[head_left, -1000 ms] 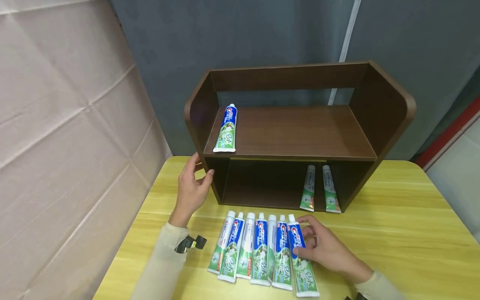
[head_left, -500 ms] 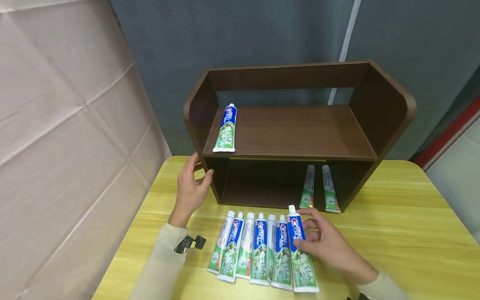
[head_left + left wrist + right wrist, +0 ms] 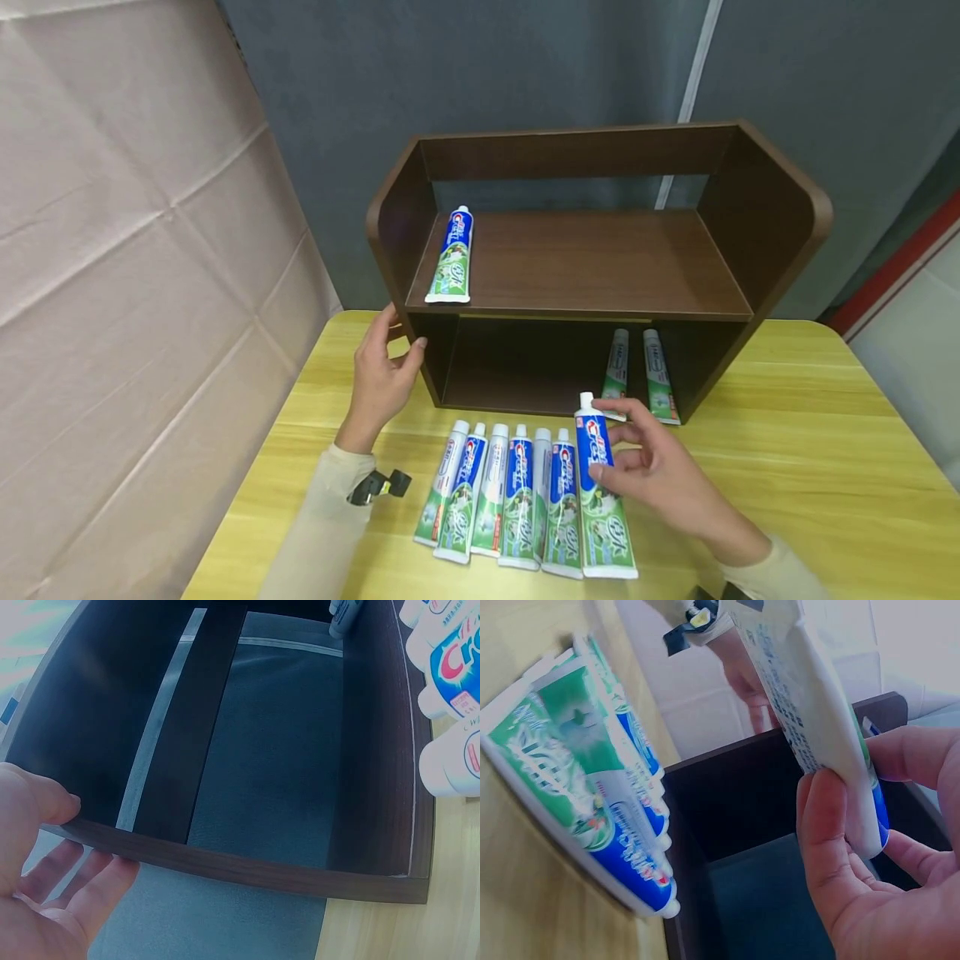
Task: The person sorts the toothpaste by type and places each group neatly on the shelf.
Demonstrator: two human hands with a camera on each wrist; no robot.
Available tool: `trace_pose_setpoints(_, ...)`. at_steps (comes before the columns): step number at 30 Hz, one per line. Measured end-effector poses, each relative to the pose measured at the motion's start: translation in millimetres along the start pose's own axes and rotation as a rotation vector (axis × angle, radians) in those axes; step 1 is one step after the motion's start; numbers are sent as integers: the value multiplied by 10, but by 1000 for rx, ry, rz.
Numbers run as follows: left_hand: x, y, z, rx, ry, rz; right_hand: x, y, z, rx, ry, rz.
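Observation:
My right hand (image 3: 663,479) pinches a blue and green Crest toothpaste tube (image 3: 606,521) between thumb and fingers, cap pointing away from me. The right wrist view shows the tube's pale printed back (image 3: 810,697), raised off the table. With the left hand (image 3: 382,379) I grip the left side panel of a dark brown two-tier shelf (image 3: 600,258); in the left wrist view the thumb lies on one face of the panel (image 3: 247,871) and the fingers on the other. Left of the held tube, a row of several toothpaste tubes (image 3: 519,508) lies side by side, Crest ones alternating with white-and-green ones.
One Crest tube (image 3: 452,254) lies at the left of the upper shelf. Two grey-green tubes (image 3: 660,379) lie at the right of the lower compartment, one partly behind my right hand. The shelf stands on a yellow wood-grain table (image 3: 810,467), before a grey curtain (image 3: 525,67).
My right hand has lifted the Crest tube off the table and moved it slightly forward, toward the shelf. The left hand stays on the side panel.

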State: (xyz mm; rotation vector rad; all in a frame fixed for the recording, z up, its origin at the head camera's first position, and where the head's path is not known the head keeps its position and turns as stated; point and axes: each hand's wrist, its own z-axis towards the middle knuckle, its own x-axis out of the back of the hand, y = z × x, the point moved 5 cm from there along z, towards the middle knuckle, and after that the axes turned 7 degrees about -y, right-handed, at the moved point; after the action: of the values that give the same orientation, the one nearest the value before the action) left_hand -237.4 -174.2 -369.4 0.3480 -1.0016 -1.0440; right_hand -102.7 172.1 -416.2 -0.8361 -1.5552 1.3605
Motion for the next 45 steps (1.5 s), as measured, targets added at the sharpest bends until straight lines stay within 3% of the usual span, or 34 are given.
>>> trace_pose_setpoints(27, 10, -6, 7, 1, -5, -8, 82, -808, 127, 305, 32, -29)
trace_pose_setpoints(45, 5, -15, 2, 12, -13, -14, 101, -1262, 413, 354, 92, -138)
